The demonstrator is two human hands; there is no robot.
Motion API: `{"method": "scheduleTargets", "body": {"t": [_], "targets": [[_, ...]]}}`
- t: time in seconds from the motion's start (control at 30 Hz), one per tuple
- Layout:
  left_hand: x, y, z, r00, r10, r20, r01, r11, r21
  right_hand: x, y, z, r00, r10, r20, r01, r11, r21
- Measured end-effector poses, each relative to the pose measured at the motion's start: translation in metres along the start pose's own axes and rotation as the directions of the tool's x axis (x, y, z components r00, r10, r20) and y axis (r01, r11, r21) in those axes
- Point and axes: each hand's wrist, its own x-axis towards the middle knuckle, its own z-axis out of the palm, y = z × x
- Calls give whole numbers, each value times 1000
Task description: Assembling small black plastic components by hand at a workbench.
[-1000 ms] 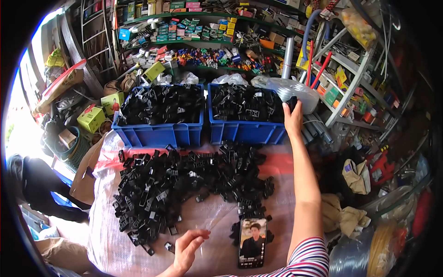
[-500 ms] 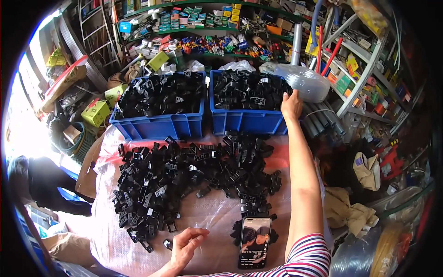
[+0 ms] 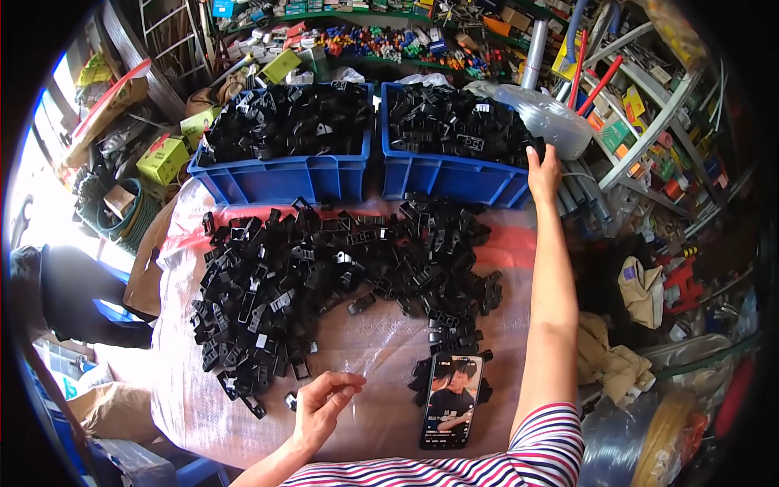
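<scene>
My right hand (image 3: 545, 174) reaches far out to the right-hand blue bin (image 3: 454, 178), at its right edge beside the black plastic pieces heaped inside. Its thumb and fingers stand apart, with nothing visible held between them. My left hand (image 3: 321, 407) hovers low over the near part of the work surface, thumb and forefinger closed together. Whatever the pinch may hold is too small to make out. Between the hands and the bins spreads a loose pile of small black plastic pieces (image 3: 280, 302). A phone (image 3: 451, 402) with a lit screen leans on some of these pieces.
A second blue bin (image 3: 284, 180), also heaped with black pieces, stands at the left. Pale woven sheeting (image 3: 381, 422) covers the work surface. Coiled clear tubing (image 3: 548, 122) lies behind the right bin. Crowded shelves (image 3: 649, 105) and a green box (image 3: 164, 159) flank the bins.
The whole view has shifted, so the bins and pile sit higher in the picture. My right hand stays at the right bin's edge, and my left hand keeps its pinch. The phone picture differs.
</scene>
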Motion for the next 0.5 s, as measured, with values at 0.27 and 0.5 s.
{"method": "scheduleTargets", "body": {"t": [0.27,0.5], "targets": [[4,-1,-3,999,42,-21,-43,999,-18,4,-24,-17,877,-455,153,458,889,15],[7,1,-6,998,59,-16,-58,998,31,17,-24,-21,885,-335,323,328,941,78]]}}
